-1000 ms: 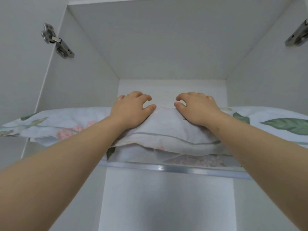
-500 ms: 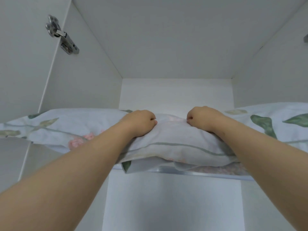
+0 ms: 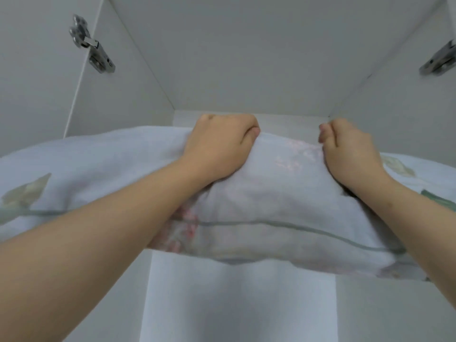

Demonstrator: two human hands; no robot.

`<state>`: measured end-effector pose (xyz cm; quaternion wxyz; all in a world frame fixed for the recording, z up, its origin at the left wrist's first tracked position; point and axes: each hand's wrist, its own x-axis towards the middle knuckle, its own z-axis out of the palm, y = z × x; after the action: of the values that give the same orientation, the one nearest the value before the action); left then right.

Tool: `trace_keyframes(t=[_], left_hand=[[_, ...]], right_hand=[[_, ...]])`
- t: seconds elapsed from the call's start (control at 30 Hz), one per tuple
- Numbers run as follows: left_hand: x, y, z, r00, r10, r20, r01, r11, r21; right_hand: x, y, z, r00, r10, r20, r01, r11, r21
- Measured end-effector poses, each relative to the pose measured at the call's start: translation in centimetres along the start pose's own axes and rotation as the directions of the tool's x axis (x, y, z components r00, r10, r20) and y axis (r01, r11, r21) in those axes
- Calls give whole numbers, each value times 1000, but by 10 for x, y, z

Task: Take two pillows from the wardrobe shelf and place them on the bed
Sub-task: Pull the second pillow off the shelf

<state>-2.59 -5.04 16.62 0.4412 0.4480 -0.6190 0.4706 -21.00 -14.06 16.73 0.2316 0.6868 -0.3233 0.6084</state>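
Note:
A white pillow (image 3: 278, 201) with faint pink flowers, green leaves and a grey-green piped seam stretches across the wardrobe opening. My left hand (image 3: 219, 144) grips its top edge with curled fingers, and my right hand (image 3: 348, 149) grips the same edge further right. The pillow's front bulges out past the shelf, whose edge it hides. Whether a second pillow lies beneath is hidden.
White wardrobe walls enclose the shelf space: a left panel (image 3: 118, 95), a back wall (image 3: 246, 58) and a right panel (image 3: 394, 95). Metal door hinges sit at the upper left (image 3: 95, 46) and upper right (image 3: 440, 60). A pale lower compartment (image 3: 237, 297) shows below the pillow.
Both hands went from lying spread on the pillow to gripping it in fists. The pillow has slid forward off the shelf and now covers the metal shelf edge.

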Motion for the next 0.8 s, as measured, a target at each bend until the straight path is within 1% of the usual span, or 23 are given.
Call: trace_keyframes(t=[0.07,0.1,0.13,0.2,0.23,0.27,0.33,0.4,0.43,0.47,0.53,0.6,0.67,0.7,0.77,0.8], left_hand=[[-4,6,-4,995,-85,44,88,993,-72],[-7,5,-2,987,-137,88,140,989,-38],[-14,2,3,970,-183,161,179,983,35],[-33,-3,14,905,-262,334,215,961,173],[-42,-5,19,879,-282,384,209,952,221],[-52,-6,24,869,-282,407,182,946,268],[-65,-5,30,878,-239,416,84,930,357],[-74,-4,31,906,-171,387,12,925,379],[-77,-3,29,928,-131,350,-10,928,373],[-80,-2,27,950,-92,299,-23,934,357],[-87,-5,26,985,-40,169,-7,963,269],[-93,-9,25,991,-88,97,69,980,188],[-96,-10,23,981,-192,24,187,973,135],[-95,-11,22,967,-254,-17,254,957,140],[-92,-18,19,906,-409,-110,423,890,173],[-90,-26,16,854,-495,-160,518,835,186]], right_hand=[[-6,-1,-7,997,0,75,-1,1000,4],[-12,-3,-7,992,-6,125,9,1000,-21],[-19,-6,-5,988,-13,154,20,999,-46],[-35,-12,-1,988,-46,147,61,993,-100],[-44,-14,1,989,-78,127,96,985,-141],[-52,-16,3,988,-109,113,128,975,-182],[-67,-16,8,985,-140,101,159,962,-223],[-73,-18,11,986,-134,95,151,968,-202],[-73,-20,12,988,-128,85,142,970,-199],[-71,-21,13,988,-134,73,146,968,-203],[-67,-25,12,986,-153,61,163,962,-218],[-60,-31,8,984,-162,78,176,961,-215],[-52,-39,7,976,-179,122,203,955,-219],[-47,-43,7,970,-191,150,221,950,-220],[-41,-52,12,957,-203,209,248,944,-217],[-39,-57,16,951,-209,227,258,943,-212]])
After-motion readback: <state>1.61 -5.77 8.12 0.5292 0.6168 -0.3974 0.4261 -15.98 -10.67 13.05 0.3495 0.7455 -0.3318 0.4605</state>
